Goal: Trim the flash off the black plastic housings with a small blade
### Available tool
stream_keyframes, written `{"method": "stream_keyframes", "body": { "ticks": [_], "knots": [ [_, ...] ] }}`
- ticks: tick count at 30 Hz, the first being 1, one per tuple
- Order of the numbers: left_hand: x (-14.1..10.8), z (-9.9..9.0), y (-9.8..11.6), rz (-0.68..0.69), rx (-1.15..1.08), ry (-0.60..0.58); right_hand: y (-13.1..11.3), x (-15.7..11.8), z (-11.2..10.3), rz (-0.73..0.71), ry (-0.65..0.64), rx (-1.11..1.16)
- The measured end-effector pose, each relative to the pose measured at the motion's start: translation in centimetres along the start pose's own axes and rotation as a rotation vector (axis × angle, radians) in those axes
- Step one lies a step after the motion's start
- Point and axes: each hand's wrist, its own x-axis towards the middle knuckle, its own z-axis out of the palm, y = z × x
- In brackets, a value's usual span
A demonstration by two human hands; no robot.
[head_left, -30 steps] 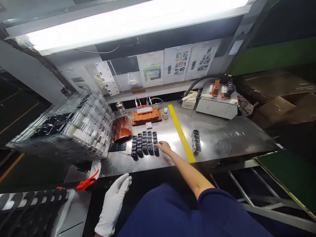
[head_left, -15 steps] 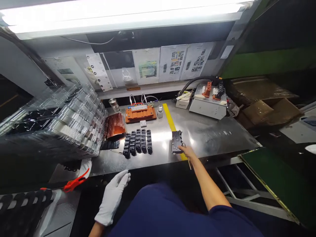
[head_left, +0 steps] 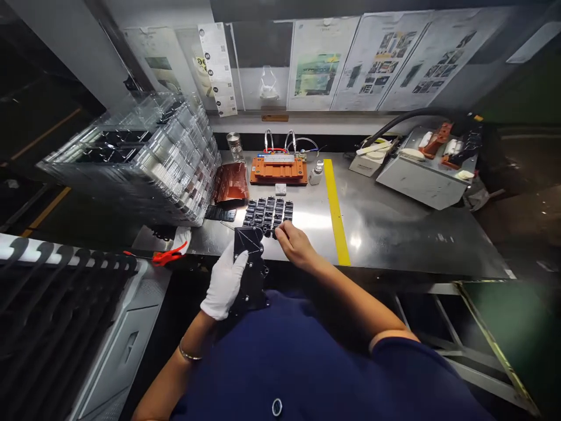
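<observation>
My left hand [head_left: 225,280], in a white glove, grips a flat black housing plate [head_left: 249,248] with ribs and small screw bosses along its edge. The plate is held up in front of the bench's near edge. My bare right hand [head_left: 295,242] is closed in a pinch just right of the plate's upper end. Whatever its fingertips hold, if anything, is hidden. Right behind both hands, several small black moulded parts [head_left: 270,210] stand in rows on the metal bench, partly covered by the plate and my right hand.
An orange fixture [head_left: 279,169] stands at the back beside a small bottle [head_left: 315,173]. Stacked clear trays [head_left: 175,169] rise at the left, near a copper-coloured bin [head_left: 232,182]. A yellow tape strip [head_left: 336,213] crosses the bench [head_left: 407,234]. A grey sloped box [head_left: 425,169] sits at right.
The plate has left the bench by the yellow strip and is now in my left hand, which moved up and right. My right hand moved left, off the plate. The view has shifted.
</observation>
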Motion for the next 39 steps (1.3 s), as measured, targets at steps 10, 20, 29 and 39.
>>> {"method": "stream_keyframes", "body": {
  "ticks": [10,20,29,39],
  "knots": [
    [-1.7,-1.7,0.5,0.054,0.12,0.057,-3.4,1.8,1.0,-0.514,0.139,-0.392],
    [-2.0,-2.7,0.7,0.065,0.063,0.065,-4.3,2.3,1.0,-0.532,0.156,-0.457],
    [-2.2,-3.3,1.5,0.046,-0.003,0.04,-4.8,1.5,0.8,-0.581,0.174,-0.391],
    [-2.9,-3.5,0.9,0.048,0.022,0.02,-5.0,1.7,1.2,-0.543,0.205,-0.442]
  ]
}}
